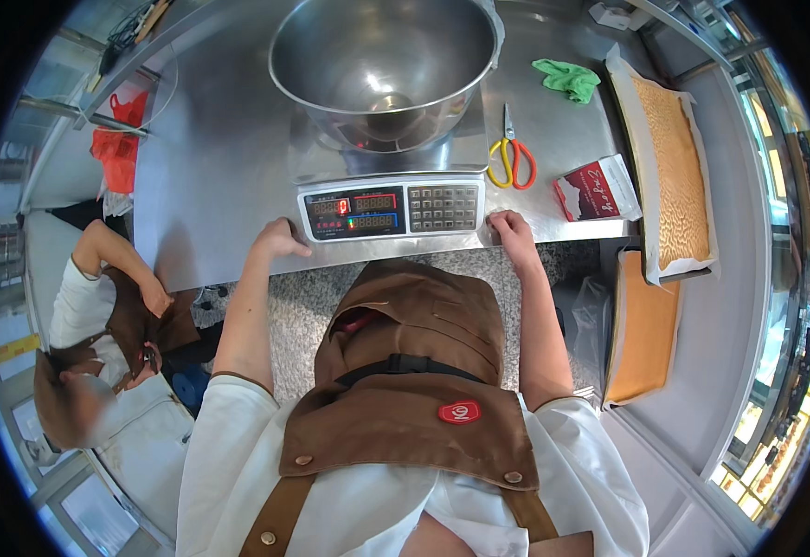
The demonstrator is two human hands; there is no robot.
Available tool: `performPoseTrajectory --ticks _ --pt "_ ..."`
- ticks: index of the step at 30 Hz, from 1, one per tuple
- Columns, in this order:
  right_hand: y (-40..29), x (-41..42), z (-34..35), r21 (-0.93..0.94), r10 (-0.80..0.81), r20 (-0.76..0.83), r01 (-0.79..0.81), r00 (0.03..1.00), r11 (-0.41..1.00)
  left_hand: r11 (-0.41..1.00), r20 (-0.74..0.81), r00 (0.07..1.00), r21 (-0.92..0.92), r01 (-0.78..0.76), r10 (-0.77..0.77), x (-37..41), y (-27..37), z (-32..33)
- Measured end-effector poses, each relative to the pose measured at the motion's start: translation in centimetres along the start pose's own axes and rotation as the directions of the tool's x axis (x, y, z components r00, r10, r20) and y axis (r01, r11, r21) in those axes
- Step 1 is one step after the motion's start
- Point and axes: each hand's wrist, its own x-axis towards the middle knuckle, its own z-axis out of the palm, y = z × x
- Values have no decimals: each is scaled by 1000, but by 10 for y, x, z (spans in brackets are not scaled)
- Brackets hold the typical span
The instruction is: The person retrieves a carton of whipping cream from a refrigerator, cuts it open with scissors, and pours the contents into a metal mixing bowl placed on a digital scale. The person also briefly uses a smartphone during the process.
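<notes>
A large stainless steel mixing bowl [385, 104] stands on the metal pan of a digital scale [391, 209] with a lit display and a keypad. The bowl looks bare inside. My left hand [284, 237] rests at the table's front edge beside the scale's left end, thumb apart from the fingers, holding nothing I can make out. At the scale's right end, my right hand [511, 231] lies on the same edge with its fingers curled; whether it touches the scale I cannot tell. Scissors [510, 153] with one yellow and one red handle lie right of the scale.
On the steel table [217, 160] are a green cloth [568, 80] and a red-and-white carton [596, 189]. Sheet cakes on lined trays [676, 174] stand at the right, one lower down. A red plastic bag [121, 146] hangs left. A co-worker [116, 306] is at the left.
</notes>
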Motion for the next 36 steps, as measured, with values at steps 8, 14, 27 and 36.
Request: performPoseTrajectory --ticks 8,14,27,36 --pt "-1 2 2 49 -14 4 14 1000 999 998 -30 999 43 35 -34 -6 11 -2" --pt "4 0 50 -10 -284 -74 284 956 959 998 -39 999 54 20 -18 -10 16 -6" --pt "-44 -22 97 -569 -387 -278 173 879 804 997 -70 997 68 46 -41 -13 15 -5" --pt "-46 -20 99 -583 -343 -259 137 903 801 989 -70 996 135 59 -50 -17 19 -11"
